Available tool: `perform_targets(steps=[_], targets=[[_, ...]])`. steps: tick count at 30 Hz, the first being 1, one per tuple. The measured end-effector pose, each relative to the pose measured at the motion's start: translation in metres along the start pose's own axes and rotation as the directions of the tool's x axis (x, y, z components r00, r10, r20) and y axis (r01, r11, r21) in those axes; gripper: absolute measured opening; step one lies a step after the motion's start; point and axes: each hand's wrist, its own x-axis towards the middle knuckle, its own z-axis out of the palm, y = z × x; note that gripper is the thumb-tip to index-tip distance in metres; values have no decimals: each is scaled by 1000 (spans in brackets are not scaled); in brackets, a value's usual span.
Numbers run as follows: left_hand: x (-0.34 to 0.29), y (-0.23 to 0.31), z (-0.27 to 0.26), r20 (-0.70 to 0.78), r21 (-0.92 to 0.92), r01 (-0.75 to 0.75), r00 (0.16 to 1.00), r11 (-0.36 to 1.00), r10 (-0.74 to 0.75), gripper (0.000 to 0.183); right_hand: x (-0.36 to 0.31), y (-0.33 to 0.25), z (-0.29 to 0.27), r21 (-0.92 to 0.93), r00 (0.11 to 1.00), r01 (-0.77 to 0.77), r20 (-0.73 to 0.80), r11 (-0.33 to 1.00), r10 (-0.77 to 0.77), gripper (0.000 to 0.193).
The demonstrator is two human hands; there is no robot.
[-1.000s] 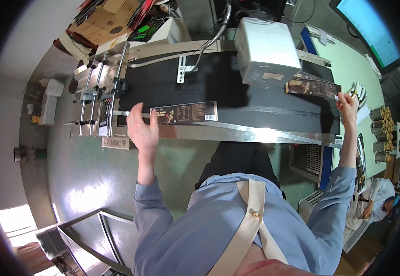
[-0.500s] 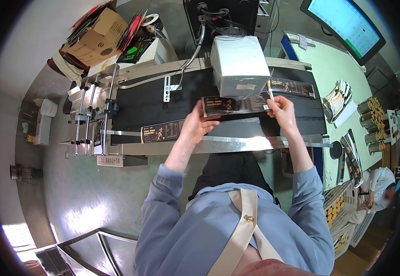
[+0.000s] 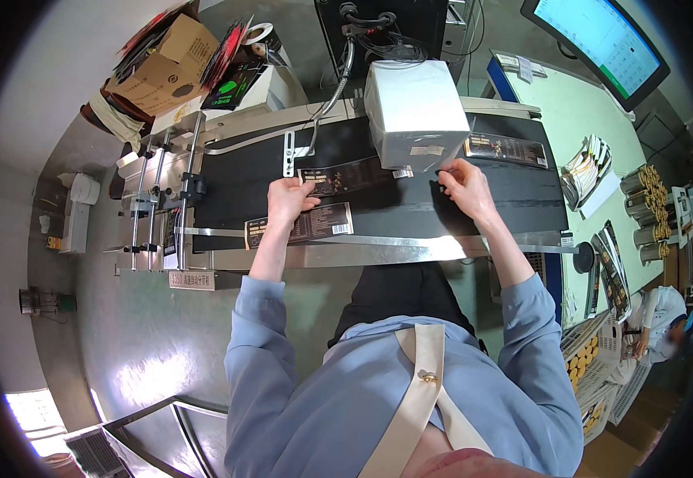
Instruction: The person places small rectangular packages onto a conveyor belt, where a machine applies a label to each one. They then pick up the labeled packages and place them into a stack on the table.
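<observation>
On the black conveyor belt (image 3: 513,187), a dark printed label strip (image 3: 350,177) lies partly under the white box-shaped unit. My left hand (image 3: 286,201) pinches the strip's left end between thumb and fingers. My right hand (image 3: 467,190) is apart from the strip, just right of the unit's lower edge, with thumb and fingertips drawn together; I cannot make out anything between them. A second similar strip (image 3: 318,223) lies nearer me, partly behind my left hand and wrist. A third strip (image 3: 505,149) rests flat on the belt at the far right.
The white unit (image 3: 416,103) overhangs the belt's middle. A slotted metal bracket (image 3: 288,155) stands by the left strip end. A metal rail (image 3: 394,251) runs along the near edge, and rods with clamps (image 3: 159,187) are at left. A green table (image 3: 553,103) with stacked strips adjoins right.
My left hand has moved left, and the strip it holds has shifted left with it. My right hand has let go of the strip's right end and moved slightly left.
</observation>
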Motion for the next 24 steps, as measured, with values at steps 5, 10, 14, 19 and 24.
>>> perform_targets(steps=[5,10,14,19,24], targets=[[1,6,0,1,20,-19,1000,1000,19,20,-8,10,-20,11,1000,-18,-17,1000,18,24],[1,8,5,29,4,12,999,1000,-12,22,-18,15,-32,-11,1000,-13,-21,1000,13,23],[8,-5,7,29,0,-8,1000,1000,8,25,-22,14,-34,16,999,-23,-25,1000,23,22],[8,-2,10,21,21,-14,1000,1000,13,26,-27,12,-36,18,999,-32,-21,999,32,23],[8,-2,12,8,70,-22,1000,997,22,26,-28,19,-35,29,999,-35,-16,999,36,23]])
